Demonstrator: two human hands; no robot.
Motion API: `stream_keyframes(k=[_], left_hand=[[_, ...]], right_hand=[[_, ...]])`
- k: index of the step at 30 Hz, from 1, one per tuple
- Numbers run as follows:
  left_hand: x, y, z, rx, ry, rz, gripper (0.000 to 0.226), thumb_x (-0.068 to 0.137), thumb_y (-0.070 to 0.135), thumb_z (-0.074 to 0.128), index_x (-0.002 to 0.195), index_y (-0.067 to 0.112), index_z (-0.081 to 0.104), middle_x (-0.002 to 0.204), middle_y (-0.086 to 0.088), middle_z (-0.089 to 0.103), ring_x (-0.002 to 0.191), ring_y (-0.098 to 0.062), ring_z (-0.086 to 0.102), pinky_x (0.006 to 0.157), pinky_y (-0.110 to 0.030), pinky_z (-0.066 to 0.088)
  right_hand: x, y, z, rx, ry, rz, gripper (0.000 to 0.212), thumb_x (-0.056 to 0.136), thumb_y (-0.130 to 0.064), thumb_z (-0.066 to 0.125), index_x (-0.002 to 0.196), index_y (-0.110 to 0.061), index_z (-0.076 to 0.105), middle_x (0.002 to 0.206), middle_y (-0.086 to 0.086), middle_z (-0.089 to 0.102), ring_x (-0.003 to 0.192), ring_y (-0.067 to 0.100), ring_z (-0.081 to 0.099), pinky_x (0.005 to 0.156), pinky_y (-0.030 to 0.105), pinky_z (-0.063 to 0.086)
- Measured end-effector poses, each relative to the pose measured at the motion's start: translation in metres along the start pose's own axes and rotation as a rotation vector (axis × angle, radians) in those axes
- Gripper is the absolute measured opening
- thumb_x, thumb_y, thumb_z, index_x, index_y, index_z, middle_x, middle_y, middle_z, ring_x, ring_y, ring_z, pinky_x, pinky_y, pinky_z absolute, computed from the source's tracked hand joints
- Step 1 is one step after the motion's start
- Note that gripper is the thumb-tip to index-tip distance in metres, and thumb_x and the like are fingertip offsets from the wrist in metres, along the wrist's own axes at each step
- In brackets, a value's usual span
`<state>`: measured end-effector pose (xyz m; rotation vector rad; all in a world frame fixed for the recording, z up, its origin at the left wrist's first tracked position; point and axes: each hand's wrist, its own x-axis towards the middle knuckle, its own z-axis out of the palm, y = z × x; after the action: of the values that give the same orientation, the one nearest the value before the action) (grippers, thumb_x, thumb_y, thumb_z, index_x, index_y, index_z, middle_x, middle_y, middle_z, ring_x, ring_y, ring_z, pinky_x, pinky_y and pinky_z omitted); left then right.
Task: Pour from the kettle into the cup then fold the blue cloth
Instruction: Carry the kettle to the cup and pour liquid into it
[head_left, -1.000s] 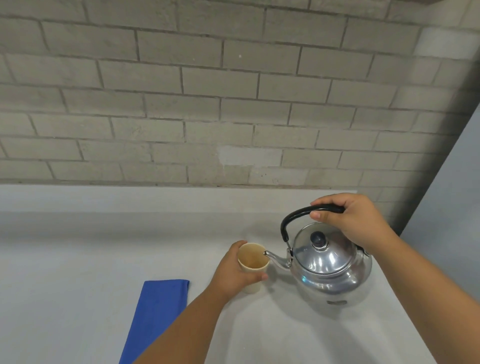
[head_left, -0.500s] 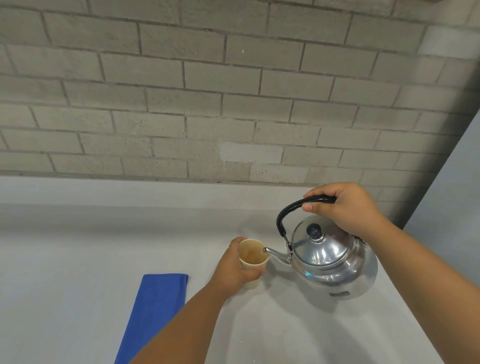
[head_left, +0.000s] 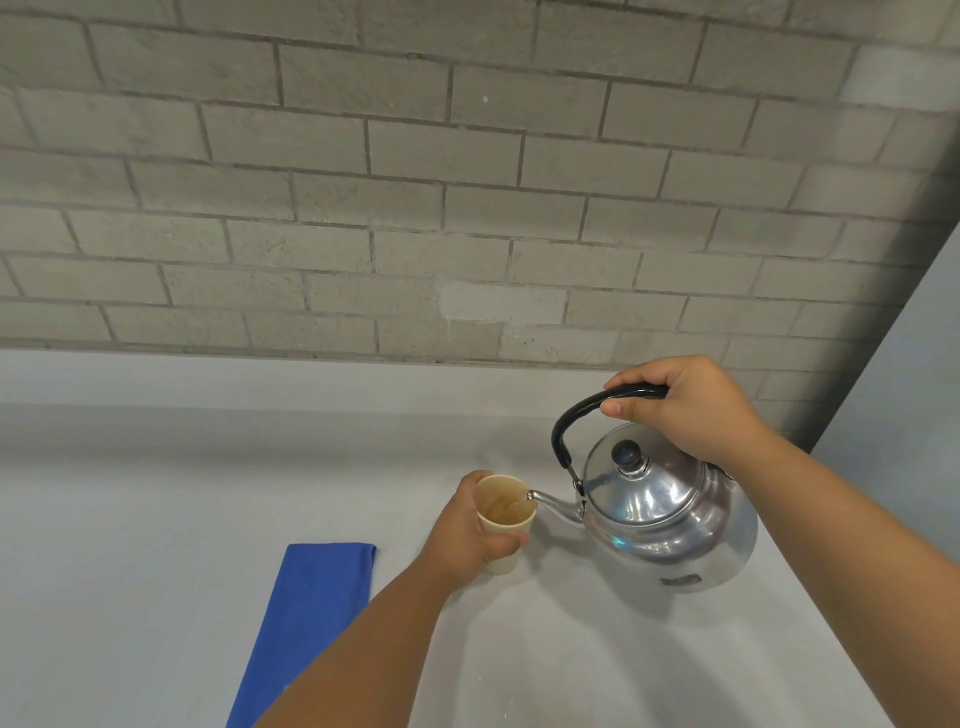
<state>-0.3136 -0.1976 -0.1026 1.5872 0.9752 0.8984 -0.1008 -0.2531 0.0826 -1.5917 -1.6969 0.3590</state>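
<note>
A shiny metal kettle (head_left: 670, 514) with a black handle hangs tilted to the left above the table, its base lifted on the right. My right hand (head_left: 685, 410) grips the top of the handle. The spout tip sits over the rim of a small tan paper cup (head_left: 504, 519), and a thin stream runs into it. My left hand (head_left: 467, 530) wraps around the cup, which stands on the white table (head_left: 130, 545). A blue cloth (head_left: 311, 613) lies flat in a long strip to the left of my left forearm; its near end runs out of view.
A grey brick wall (head_left: 415, 182) rises behind the table. The table's right edge (head_left: 831, 649) runs diagonally under my right forearm, with a grey floor or panel (head_left: 914, 389) beyond it.
The kettle has risen off the table and tipped further towards the cup, bringing the spout over the rim. My left hand has kept its hold on the cup.
</note>
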Motion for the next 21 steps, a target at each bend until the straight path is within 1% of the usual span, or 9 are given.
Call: stream_keyframes(k=[5, 9, 14, 16, 18, 19, 21], left_hand=[[0.0001, 0.0003, 0.0005, -0.006, -0.003, 0.009, 0.062, 0.066, 0.014, 0.084, 0.105, 0.039, 0.043, 0.099, 0.015, 0.057, 0.085, 0.001, 0.058, 0.062, -0.001, 0.045], [-0.0003, 0.0004, 0.0003, -0.001, 0.000, 0.012, 0.062, 0.066, 0.016, 0.084, 0.105, 0.040, 0.042, 0.100, 0.014, 0.056, 0.088, -0.002, 0.058, 0.062, -0.001, 0.045], [-0.0003, 0.0006, -0.0001, 0.028, 0.001, 0.009, 0.063, 0.066, 0.021, 0.084, 0.107, 0.042, 0.041, 0.102, 0.014, 0.056, 0.089, -0.002, 0.058, 0.064, -0.007, 0.045], [0.0001, 0.0003, -0.0002, 0.029, -0.002, 0.010, 0.063, 0.065, 0.019, 0.084, 0.105, 0.042, 0.041, 0.101, 0.015, 0.056, 0.086, 0.005, 0.059, 0.062, -0.004, 0.045], [0.0006, -0.0007, -0.0002, 0.026, -0.002, 0.015, 0.062, 0.065, 0.016, 0.084, 0.104, 0.041, 0.043, 0.100, 0.015, 0.057, 0.079, 0.015, 0.057, 0.060, 0.000, 0.044], [0.0008, -0.0011, -0.0001, 0.026, -0.001, 0.015, 0.062, 0.065, 0.015, 0.084, 0.103, 0.041, 0.043, 0.100, 0.015, 0.057, 0.077, 0.018, 0.056, 0.060, 0.001, 0.043], [0.0011, -0.0017, -0.0001, 0.026, 0.002, 0.014, 0.061, 0.065, 0.015, 0.084, 0.103, 0.040, 0.043, 0.099, 0.015, 0.057, 0.077, 0.019, 0.056, 0.061, 0.001, 0.043]], right_hand=[[-0.0002, -0.0016, -0.0012, 0.001, 0.012, -0.003, 0.019, 0.065, -0.033, 0.081, 0.067, -0.048, 0.070, 0.072, -0.018, 0.071, 0.074, -0.002, 0.063, 0.063, 0.015, 0.043], [-0.0008, -0.0041, -0.0018, 0.004, 0.005, 0.000, 0.017, 0.066, -0.032, 0.081, 0.067, -0.044, 0.070, 0.076, -0.016, 0.071, 0.077, 0.000, 0.063, 0.063, 0.015, 0.043], [-0.0004, -0.0060, -0.0026, 0.002, -0.006, 0.001, 0.017, 0.067, -0.031, 0.081, 0.068, -0.043, 0.070, 0.078, -0.017, 0.071, 0.078, -0.001, 0.063, 0.065, 0.015, 0.043], [0.0000, -0.0058, -0.0026, 0.001, -0.007, 0.001, 0.017, 0.066, -0.031, 0.082, 0.068, -0.043, 0.070, 0.078, -0.016, 0.072, 0.078, 0.000, 0.064, 0.066, 0.015, 0.045], [0.0001, -0.0055, -0.0026, 0.003, -0.003, 0.002, 0.017, 0.066, -0.030, 0.082, 0.068, -0.044, 0.070, 0.077, -0.016, 0.072, 0.077, -0.001, 0.064, 0.066, 0.015, 0.045], [0.0001, -0.0054, -0.0027, 0.002, -0.002, 0.001, 0.018, 0.066, -0.031, 0.082, 0.067, -0.044, 0.070, 0.077, -0.016, 0.072, 0.076, -0.002, 0.064, 0.066, 0.015, 0.045], [0.0002, -0.0051, -0.0031, -0.002, -0.002, 0.000, 0.017, 0.066, -0.031, 0.082, 0.068, -0.044, 0.071, 0.076, -0.017, 0.072, 0.076, -0.003, 0.064, 0.066, 0.015, 0.045]])
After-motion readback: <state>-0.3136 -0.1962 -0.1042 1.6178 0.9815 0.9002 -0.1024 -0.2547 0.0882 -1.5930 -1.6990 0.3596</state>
